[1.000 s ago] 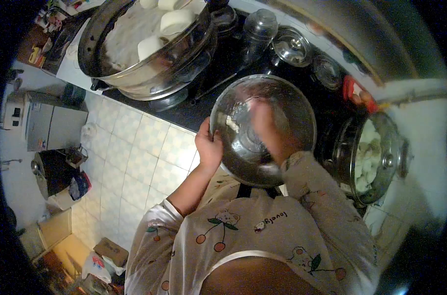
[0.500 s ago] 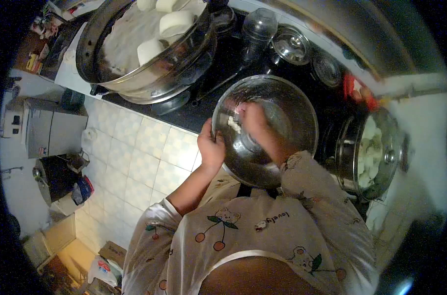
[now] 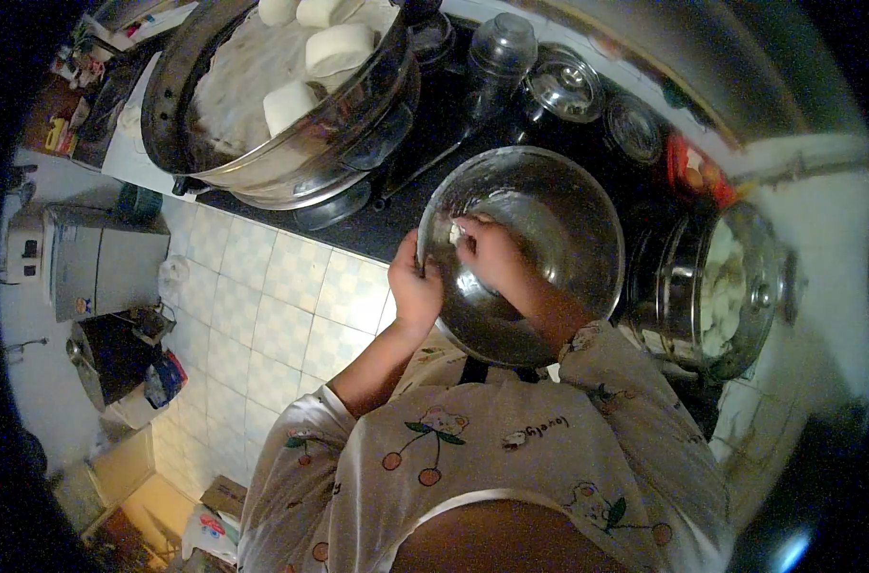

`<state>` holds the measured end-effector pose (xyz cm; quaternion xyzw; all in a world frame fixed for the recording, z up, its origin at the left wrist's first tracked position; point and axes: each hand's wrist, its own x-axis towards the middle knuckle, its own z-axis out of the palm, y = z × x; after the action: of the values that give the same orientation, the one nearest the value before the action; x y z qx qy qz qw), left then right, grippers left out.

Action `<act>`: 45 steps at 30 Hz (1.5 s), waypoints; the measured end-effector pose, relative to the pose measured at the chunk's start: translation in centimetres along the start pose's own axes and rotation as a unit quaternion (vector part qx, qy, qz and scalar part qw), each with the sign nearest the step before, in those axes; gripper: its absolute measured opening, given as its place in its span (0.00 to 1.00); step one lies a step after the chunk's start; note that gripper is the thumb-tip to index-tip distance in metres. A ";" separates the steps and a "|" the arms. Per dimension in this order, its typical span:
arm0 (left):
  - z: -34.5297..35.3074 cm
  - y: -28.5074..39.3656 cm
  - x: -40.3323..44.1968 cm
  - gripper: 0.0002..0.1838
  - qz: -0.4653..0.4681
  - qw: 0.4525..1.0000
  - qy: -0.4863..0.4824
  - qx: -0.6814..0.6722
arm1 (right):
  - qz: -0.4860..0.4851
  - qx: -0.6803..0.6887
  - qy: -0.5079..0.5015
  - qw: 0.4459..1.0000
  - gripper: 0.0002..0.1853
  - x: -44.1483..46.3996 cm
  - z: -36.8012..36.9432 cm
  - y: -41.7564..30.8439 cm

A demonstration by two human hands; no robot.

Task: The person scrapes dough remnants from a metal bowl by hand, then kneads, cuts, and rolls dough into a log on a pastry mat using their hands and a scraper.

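Note:
A large metal bowl (image 3: 558,315) is tilted in front of my body at the counter's edge. My left hand (image 3: 417,291) grips its left rim, with the thumb along the wall. Inside the bowl, my right hand (image 3: 494,253) is closed, its fingertips at the inner left wall. A small lump of white dough (image 3: 455,232) lies at those fingertips, partly covered by them. Whitish residue streaks the bowl's inner wall above the hand.
At the upper left a large steamer (image 3: 291,162) holds white buns (image 3: 339,48) on a cloth. A glass-lidded pot (image 3: 681,286) with white pieces stands right. Behind the bowl are a glass jar (image 3: 504,48), a metal lid (image 3: 563,84) and a red bag (image 3: 692,172).
My right hand has swept across the bowl to its left wall, and its fingers now meet the dough lump. My left hand has kept its hold on the rim.

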<state>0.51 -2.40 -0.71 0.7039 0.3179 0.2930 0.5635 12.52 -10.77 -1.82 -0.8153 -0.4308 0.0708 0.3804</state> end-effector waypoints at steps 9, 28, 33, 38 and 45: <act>-0.2 -0.5 0.0 0.20 0.010 0.999 -0.014 -0.037 | 0.201 0.148 0.036 0.968 0.09 1.3 -0.1 7.5; 0.2 0.5 0.5 0.21 0.025 1.000 -0.003 -0.009 | 0.036 0.059 -0.409 0.910 0.06 -3.7 -2.2 2.4; 0.1 -0.1 0.7 0.22 0.023 0.999 -0.004 0.023 | 0.130 0.273 0.050 0.952 0.06 2.0 1.5 2.8; -0.5 0.6 1.1 0.24 0.009 0.999 -0.019 -0.044 | -0.059 0.259 -0.324 0.908 0.05 -5.1 1.2 3.1; 0.5 1.3 1.0 0.20 0.011 1.000 -0.009 0.003 | 0.088 0.292 -0.238 0.922 0.07 -4.8 1.1 3.7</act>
<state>1.71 -2.16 0.51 0.7114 0.3059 0.2915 0.5616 11.47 -15.02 -6.16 -0.6615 -0.3954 0.4186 0.4805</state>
